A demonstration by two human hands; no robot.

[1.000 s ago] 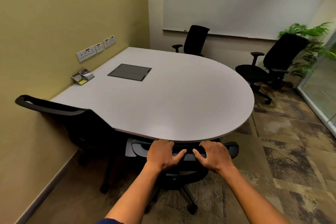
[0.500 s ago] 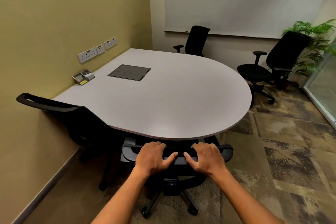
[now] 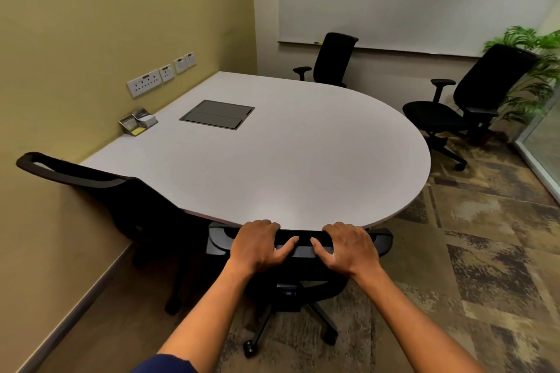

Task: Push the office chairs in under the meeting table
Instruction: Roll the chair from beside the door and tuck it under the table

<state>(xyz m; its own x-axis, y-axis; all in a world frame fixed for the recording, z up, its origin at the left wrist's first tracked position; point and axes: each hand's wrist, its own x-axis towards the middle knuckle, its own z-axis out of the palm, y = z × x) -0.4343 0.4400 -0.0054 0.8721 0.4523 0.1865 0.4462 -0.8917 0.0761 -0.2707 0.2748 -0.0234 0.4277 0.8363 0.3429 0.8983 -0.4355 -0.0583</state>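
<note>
Vs. half a sec ago: near office chair [image 3: 303, 247] sits a bit further in, top of its backrest now touching the tabletop [image 3: 272, 160] edge; both hands same spots on it. Left hand [image 3: 257, 247] and right hand [image 3: 348, 248] grip the backrest top, fingers curled over the far side, thumbs pointing inward along the near face, arms nearly straight. Seat hidden under tabletop; wheeled base shows on the carpet below. To the left, 2nd chair [image 3: 100, 191] tucked by the wall. On tabletop: cable hatch [image 3: 216, 114], card holder [image 3: 138, 122]. Far side: chair [image 3: 333, 59] pushed in; another chair [image 3: 460, 100] right, well apart from tabletop, near plant [image 3: 533, 70].
</note>
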